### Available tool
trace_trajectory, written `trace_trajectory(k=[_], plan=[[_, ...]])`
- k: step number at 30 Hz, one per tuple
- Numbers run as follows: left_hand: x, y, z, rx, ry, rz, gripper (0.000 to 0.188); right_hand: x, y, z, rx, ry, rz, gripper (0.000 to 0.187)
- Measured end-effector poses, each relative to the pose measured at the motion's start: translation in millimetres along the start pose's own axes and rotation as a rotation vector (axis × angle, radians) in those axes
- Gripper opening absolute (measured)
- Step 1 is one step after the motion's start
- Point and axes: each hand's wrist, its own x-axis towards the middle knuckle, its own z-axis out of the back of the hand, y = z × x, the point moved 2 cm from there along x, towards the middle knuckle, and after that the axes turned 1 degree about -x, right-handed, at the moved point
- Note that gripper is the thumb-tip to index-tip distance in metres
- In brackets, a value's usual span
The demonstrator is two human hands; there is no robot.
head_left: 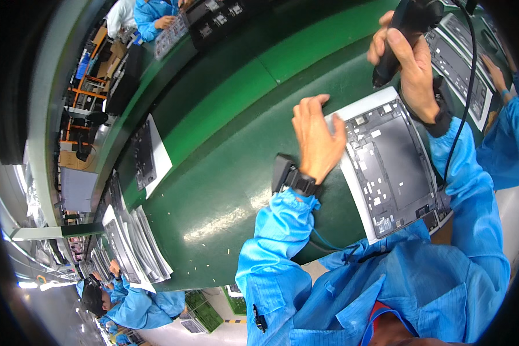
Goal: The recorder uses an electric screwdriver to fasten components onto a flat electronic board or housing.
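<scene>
My right hand (415, 69) is wrapped around a black handheld device (402, 37) with a thick head and a narrower grip, raised over the far end of a flat panel. The device's exact kind is not clear. The panel (401, 155) is a dark tablet-like housing with small white patches and metal parts, lying on a white sheet (358, 199) at the table's near right edge. At its far left corner is my left hand (317, 135), fingers apart and holding nothing, the thumb near the sheet's edge.
A black cable (472, 86) hangs beside my right forearm. More panels (458, 69) lie at right near another person's hand (495, 72). On the green table (230, 190), a single panel (144, 155) and a stack of sheets (147, 242) lie left. Green crates (203, 311) stand below.
</scene>
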Motion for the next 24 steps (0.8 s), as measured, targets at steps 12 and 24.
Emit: trace_trajectory(k=[12, 24], plan=[[12, 11, 6, 0.102, 0.243, 0.256, 0.017, -151, 59, 81, -0.886, 0.346, -0.562, 0.039], [-43, 20, 58, -0.758, 0.347, 0.771, 0.035, -100, 8, 22, -0.737, 0.345, -0.423, 0.03]])
